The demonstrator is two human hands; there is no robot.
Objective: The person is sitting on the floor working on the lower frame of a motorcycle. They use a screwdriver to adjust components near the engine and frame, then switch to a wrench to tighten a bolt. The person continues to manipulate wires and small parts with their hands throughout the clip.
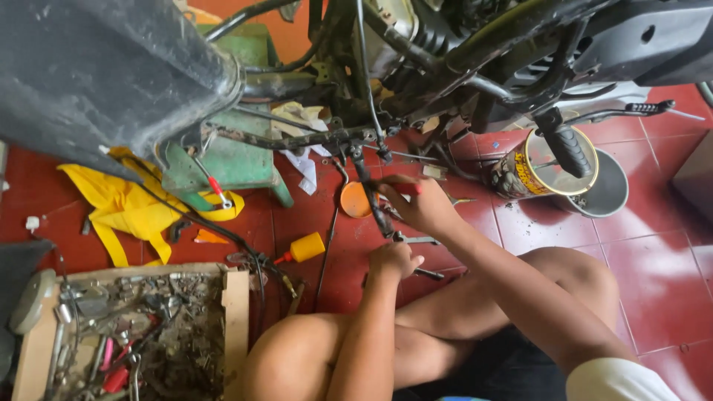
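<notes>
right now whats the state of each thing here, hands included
left hand: closed on a metal tool lying on the floor
right hand: raised, gripping a red-handled tool
yellow tin: tipped on its side, open
grey bucket: upright, open
yellow squeeze bottle: lying down, red nozzle on
wooden tray: full of loose parts
yellow cloth: crumpled on the floor

The floor [653, 245] is laid in glossy dark-red tiles with pale grout lines, spotted with dirt and lit by soft, even daylight. A green stool [230, 160] stands on it near a crumpled yellow cloth [119, 204], and behind them an orange wall [256, 11] shows at the top edge. At lower left sits a shallow wooden tray [236, 297] — crowded with grimy bolts and tools — while a yellow-and-black tin [520, 174] and a grey bowl [613, 189] stand at right.
</notes>
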